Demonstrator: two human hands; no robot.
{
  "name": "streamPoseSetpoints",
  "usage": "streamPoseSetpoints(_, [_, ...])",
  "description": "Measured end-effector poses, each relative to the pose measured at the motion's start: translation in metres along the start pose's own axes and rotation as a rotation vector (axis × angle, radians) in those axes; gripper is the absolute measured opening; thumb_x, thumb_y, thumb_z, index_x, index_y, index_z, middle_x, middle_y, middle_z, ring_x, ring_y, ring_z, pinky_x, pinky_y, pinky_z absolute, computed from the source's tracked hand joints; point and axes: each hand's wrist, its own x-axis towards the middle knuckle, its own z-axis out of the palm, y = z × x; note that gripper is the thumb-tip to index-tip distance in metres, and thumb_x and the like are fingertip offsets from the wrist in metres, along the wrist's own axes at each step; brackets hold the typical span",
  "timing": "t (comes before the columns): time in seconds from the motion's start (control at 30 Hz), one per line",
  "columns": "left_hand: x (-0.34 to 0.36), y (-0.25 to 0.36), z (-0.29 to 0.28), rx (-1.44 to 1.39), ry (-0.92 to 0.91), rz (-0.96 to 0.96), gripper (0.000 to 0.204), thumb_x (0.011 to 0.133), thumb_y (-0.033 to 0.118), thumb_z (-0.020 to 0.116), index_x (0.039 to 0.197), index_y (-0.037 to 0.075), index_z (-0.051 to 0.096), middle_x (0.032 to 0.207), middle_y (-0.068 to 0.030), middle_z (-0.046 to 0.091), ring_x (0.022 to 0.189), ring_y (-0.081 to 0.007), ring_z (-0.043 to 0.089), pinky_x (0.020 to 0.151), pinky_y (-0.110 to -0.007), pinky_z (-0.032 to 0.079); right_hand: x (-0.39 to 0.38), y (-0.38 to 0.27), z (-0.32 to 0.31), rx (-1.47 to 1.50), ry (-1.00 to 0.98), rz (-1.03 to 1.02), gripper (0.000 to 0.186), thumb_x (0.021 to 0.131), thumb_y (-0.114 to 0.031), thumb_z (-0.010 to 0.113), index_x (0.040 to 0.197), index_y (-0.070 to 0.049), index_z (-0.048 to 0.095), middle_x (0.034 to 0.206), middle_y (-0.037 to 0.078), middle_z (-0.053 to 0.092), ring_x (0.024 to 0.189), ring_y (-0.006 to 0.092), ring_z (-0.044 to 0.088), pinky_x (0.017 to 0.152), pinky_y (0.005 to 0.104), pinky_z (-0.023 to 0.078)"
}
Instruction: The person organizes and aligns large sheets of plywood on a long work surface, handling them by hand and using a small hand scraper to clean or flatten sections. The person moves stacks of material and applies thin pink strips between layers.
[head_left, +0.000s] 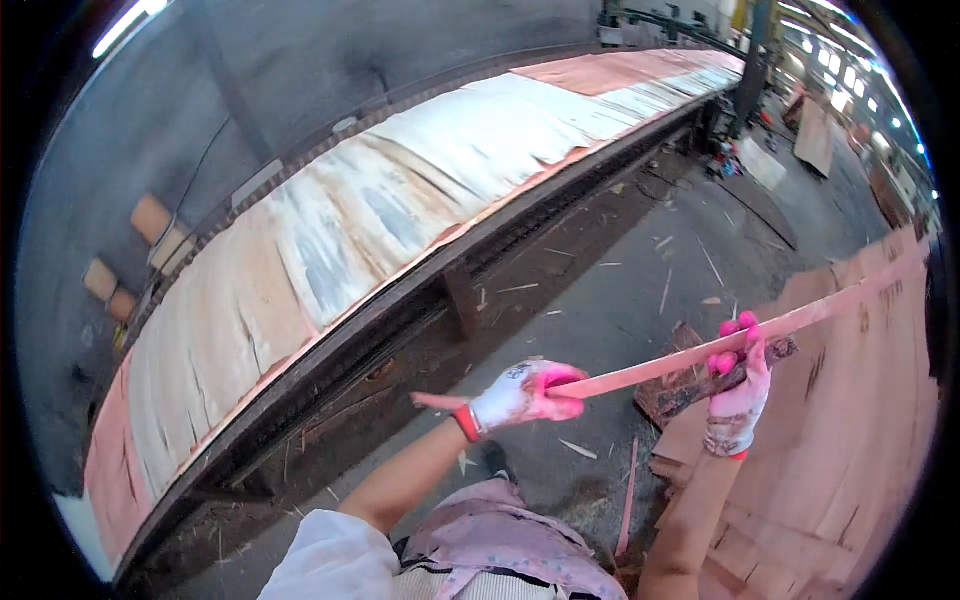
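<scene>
A long, thin strip of pinkish wood veneer slants up to the right across my body. My left hand, in a white glove with pink fingers, is closed around its near end; a short stub of similar colour shows behind the wrist. Farther along, my right hand, gloved the same way, has its fingers round the strip. A dark, rough stick-like piece lies across that palm under the strip, apparently held too. Below and right of this hand spread large pinkish veneer sheets.
A long bench with a dark metal edge curves along the left, covered by pale veneer sheets. Wood scraps litter the grey floor. A dark post stands at the bench's far end; boards lie beyond it.
</scene>
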Motion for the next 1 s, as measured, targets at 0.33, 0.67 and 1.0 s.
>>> streamPoseSetpoints(0.33, [-0.045, -0.097, -0.135, -0.564, 0.235, -0.223, 0.026, 0.092, 0.019, 0.059, 0.11, 0.0, 0.062, 0.096, -0.003, 0.068, 0.086, -0.0087, 0.059, 0.077, -0.023, 0.047, 0.092, 0.173, 0.155, -0.625, -0.224, 0.251, 0.035, 0.096, -0.025, 0.052, 0.127, -0.008, 0.053, 0.093, 0.005, 0.066, 0.059, 0.0104, 0.058, 0.051, 0.0222, 0.045])
streamPoseSetpoints(0.67, [-0.036, -0.183, -0.203, -0.415, 0.475, -0.492, 0.042, 0.089, 0.023, 0.064, 0.123, 0.0, 0.054, 0.107, -0.0076, 0.063, 0.093, -0.012, 0.06, 0.083, -0.026, 0.048, 0.128, 0.358, 0.208, -0.286, -0.413, 0.803, 0.026, 0.093, -0.016, 0.057, 0.113, 0.001, 0.06, 0.099, 0.006, 0.066, 0.074, 0.0106, 0.062, 0.062, 0.0245, 0.053])
streamPoseSetpoints(1.0, [0.048, -0.199, -0.298, -0.769, 0.685, -0.742, 0.04, 0.088, 0.023, 0.065, 0.116, -0.004, 0.055, 0.104, -0.0077, 0.065, 0.087, -0.0131, 0.063, 0.08, -0.026, 0.05, 0.263, 0.442, 0.252, -0.142, -0.397, 0.887, 0.036, 0.088, -0.014, 0.065, 0.121, -0.002, 0.057, 0.097, 0.002, 0.064, 0.076, 0.0106, 0.061, 0.069, 0.025, 0.05])
